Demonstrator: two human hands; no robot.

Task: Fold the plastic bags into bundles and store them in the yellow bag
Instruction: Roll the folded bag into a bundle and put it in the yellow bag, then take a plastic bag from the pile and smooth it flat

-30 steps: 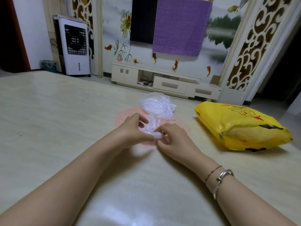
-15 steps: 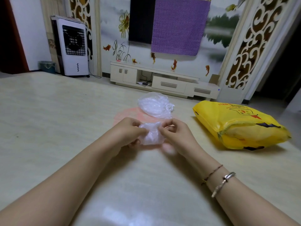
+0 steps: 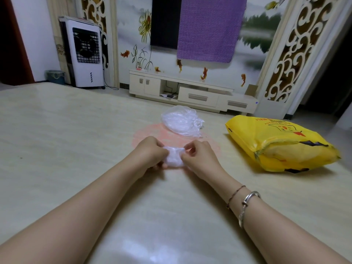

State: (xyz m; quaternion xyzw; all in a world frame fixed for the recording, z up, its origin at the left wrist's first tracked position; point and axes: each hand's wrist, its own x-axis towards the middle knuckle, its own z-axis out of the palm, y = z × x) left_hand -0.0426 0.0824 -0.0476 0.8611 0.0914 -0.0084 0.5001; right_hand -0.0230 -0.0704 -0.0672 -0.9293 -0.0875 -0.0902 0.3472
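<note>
While fingers curl | left hand point(image 3: 147, 152), right hand point(image 3: 200, 156) pinch plastic bundle point(image 3: 174, 157)

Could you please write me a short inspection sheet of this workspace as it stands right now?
Surface: glossy pale table, with a faint pink patch beyond the hands.
Job's things: small clear bag bundle held between both hands; loose crumpled clear bags lying further back; yellow bag lying on its side to the right, apart from them.
Clutter: nothing seen on the table.
Hands: left hand and right hand both pinch the bundle; bracelets on the right wrist.
Cables: one black cord runs on the floor from the air cooler.
Surroundings: low TV cabinet, dark screen half covered by a purple cloth, small bin.
</note>
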